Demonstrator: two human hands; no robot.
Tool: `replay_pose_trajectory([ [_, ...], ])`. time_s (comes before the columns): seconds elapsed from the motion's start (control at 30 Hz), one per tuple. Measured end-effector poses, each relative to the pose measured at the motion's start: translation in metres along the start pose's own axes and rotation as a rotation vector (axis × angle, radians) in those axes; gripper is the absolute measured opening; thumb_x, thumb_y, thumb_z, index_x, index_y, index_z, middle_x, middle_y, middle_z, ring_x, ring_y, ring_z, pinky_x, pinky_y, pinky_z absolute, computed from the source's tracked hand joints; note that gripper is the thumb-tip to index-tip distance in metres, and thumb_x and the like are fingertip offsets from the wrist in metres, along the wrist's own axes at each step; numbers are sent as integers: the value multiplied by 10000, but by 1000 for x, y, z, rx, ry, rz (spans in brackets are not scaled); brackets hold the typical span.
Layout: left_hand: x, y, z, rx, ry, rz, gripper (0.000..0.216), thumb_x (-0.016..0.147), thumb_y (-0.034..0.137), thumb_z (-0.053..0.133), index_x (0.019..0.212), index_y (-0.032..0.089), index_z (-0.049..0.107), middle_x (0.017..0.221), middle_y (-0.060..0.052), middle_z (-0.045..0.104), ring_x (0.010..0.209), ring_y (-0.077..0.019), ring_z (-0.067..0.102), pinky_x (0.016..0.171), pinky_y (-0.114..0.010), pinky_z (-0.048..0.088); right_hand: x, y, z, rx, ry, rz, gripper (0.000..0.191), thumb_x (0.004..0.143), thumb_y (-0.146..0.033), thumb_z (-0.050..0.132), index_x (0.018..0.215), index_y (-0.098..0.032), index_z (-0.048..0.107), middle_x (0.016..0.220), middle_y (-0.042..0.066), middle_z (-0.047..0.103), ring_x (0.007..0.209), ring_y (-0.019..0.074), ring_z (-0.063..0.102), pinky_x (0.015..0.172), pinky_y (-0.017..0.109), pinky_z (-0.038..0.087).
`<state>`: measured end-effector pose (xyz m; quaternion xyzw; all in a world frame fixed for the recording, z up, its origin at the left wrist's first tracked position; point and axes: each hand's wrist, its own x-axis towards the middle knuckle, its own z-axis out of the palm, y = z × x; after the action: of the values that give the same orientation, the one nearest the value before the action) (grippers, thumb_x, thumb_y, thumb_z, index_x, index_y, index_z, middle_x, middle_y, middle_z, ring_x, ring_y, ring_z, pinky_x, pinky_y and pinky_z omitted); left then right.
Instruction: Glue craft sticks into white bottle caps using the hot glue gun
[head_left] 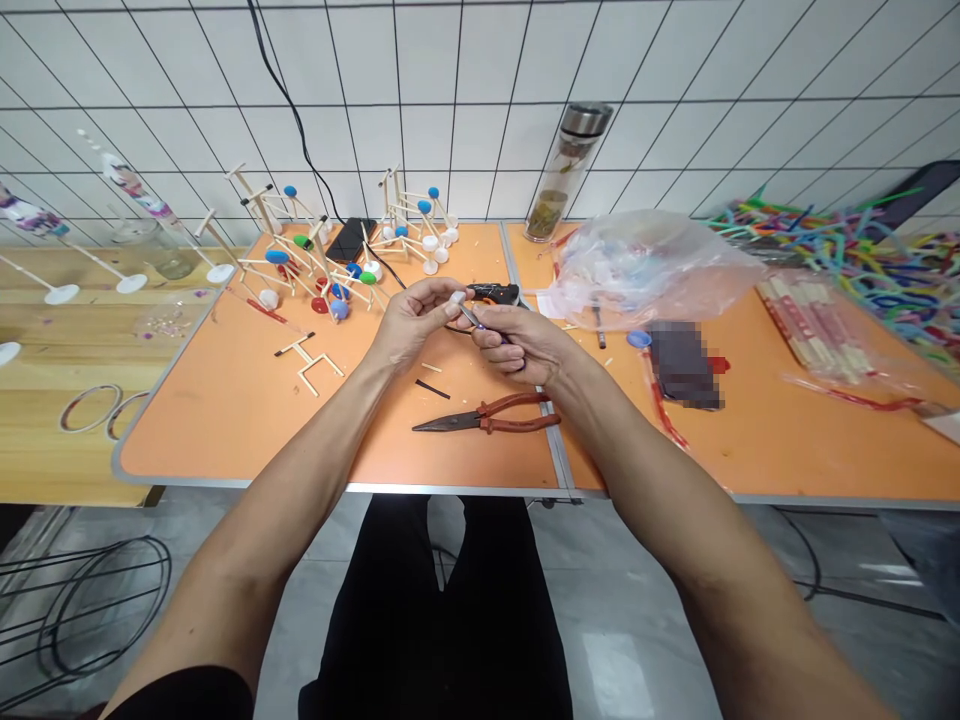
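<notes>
Over the middle of the orange table, my left hand point(416, 318) pinches a small white piece point(457, 298) between thumb and fingertips. Closed around a slim tool with a shiny metal end point(471, 317), my right hand point(525, 343) brings its tip up to the white piece. The tool's exact kind is hidden by the fingers. Just behind the hands lies a black glue gun point(496, 293). Red-handled needle-nose pliers point(484, 415) rest in front, near a short black strip point(433, 388). Left of them is a small flat frame of joined sticks point(309, 362).
Several stick figures with coloured caps point(330, 265) stand at the back left by a phone point(351, 240). A glass bottle point(562, 180), plastic bag point(652, 265), dark pixelated object point(684, 365), packs of sticks point(814, 325) and colourful pipe cleaners point(877, 265) occupy the right.
</notes>
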<state>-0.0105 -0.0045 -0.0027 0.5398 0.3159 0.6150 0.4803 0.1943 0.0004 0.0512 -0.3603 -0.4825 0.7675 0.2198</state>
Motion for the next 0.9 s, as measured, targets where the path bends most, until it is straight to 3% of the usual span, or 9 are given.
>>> replay_pose_trajectory([
  [0.07,0,0,0,0,4,-21,559,721,603,1095,1042,212,857,1052,-75,888,910,-182,817,908,-320,645,1,5,1,-181,102,-142,259,1146,-374,599,1015,-182,714,618,-91,479,439,75,219,438,226,162],
  [0.13,0,0,-1,2,9,-47,585,695,604,1108,1026,199,847,1010,-69,877,864,-171,802,871,-312,642,3,12,2,-499,260,-349,351,1151,-440,600,958,-187,746,639,-42,555,499,107,370,511,253,255],
  [0.23,1,0,-2,18,40,-86,617,643,608,1129,977,185,829,901,-38,841,770,-136,758,777,-273,615,4,23,5,-1059,506,-562,371,1163,-428,556,1008,-213,816,824,51,759,755,208,637,671,303,356],
  [0.33,2,0,-2,56,90,-134,603,649,617,1123,911,179,802,797,-7,796,674,-104,701,673,-233,563,2,27,10,-1474,639,-559,377,1185,-368,486,1185,-244,842,1119,101,851,987,275,716,708,340,314],
  [0.43,1,1,1,80,110,-192,584,716,645,1083,834,168,766,753,-11,783,607,-82,661,598,-203,518,-2,26,14,-1728,657,-532,426,1212,-358,425,1272,-231,827,1198,134,831,989,276,700,694,369,238],
  [0.53,0,4,4,87,120,-293,591,804,661,1030,759,166,709,723,-22,778,546,-61,630,543,-175,488,-5,24,16,-1849,633,-528,453,1217,-304,376,1341,-228,804,1194,142,810,950,266,671,695,385,204],
  [0.67,3,5,2,-39,149,-386,519,893,577,998,775,171,697,726,-18,780,548,-53,657,542,-140,521,-6,22,16,-1814,643,-513,457,1235,-361,368,1388,-229,778,1258,144,798,1001,279,680,694,376,232],
  [0.8,9,1,-9,-241,187,-359,236,960,365,969,982,206,795,816,-6,820,640,-80,747,627,-153,627,-5,21,13,-1663,703,-505,479,1236,-452,400,1519,-219,709,1364,163,783,1107,315,693,717,354,324],
  [0.9,12,-4,-17,-299,187,-330,132,991,247,920,1056,210,811,933,-13,850,759,-95,807,779,-184,695,-5,21,11,-1596,697,-538,491,1238,-441,377,1530,-214,699,1379,164,785,1141,323,696,739,349,376],
])
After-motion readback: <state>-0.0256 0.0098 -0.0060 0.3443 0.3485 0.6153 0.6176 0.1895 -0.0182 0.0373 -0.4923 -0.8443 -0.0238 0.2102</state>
